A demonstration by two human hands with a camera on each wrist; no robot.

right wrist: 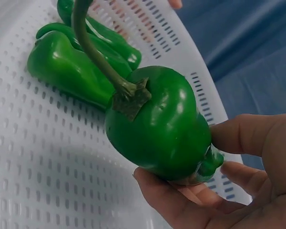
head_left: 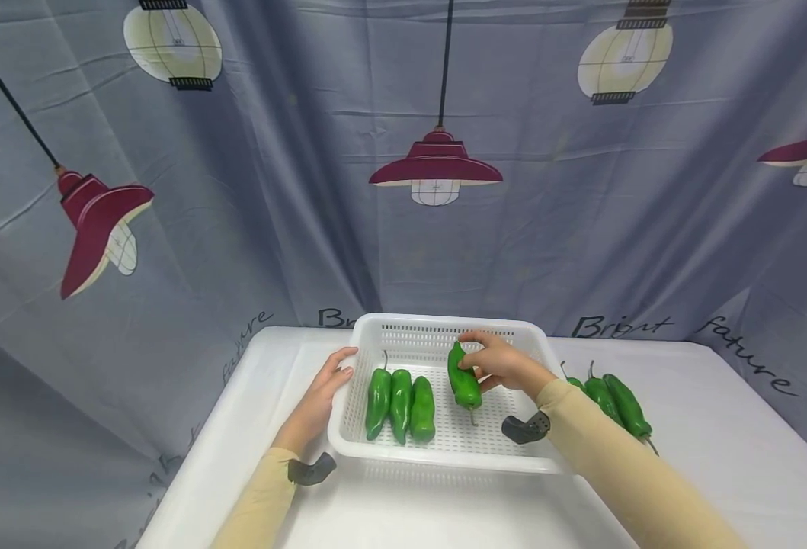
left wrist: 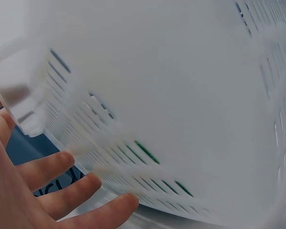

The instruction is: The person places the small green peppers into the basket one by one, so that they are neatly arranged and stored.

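Observation:
My right hand (head_left: 502,364) grips a green pepper (head_left: 462,379) inside the white plastic basket (head_left: 444,462), right of its middle. In the right wrist view the pepper (right wrist: 157,124) has its stem end toward the camera, with thumb and fingers around its body. Three more green peppers (head_left: 401,404) lie side by side in the left part of the basket. At the basket's left wall is my left hand (head_left: 321,396), its fingertips by the rim. The left wrist view shows the left fingers (left wrist: 71,195) spread and fairly straight along the slotted outer wall.
Several green peppers (head_left: 616,404) lie on the white table (head_left: 712,450) just right of the basket, partly hidden by the right forearm. Behind the table hangs a grey-blue curtain (head_left: 293,191) printed with lamps and lettering.

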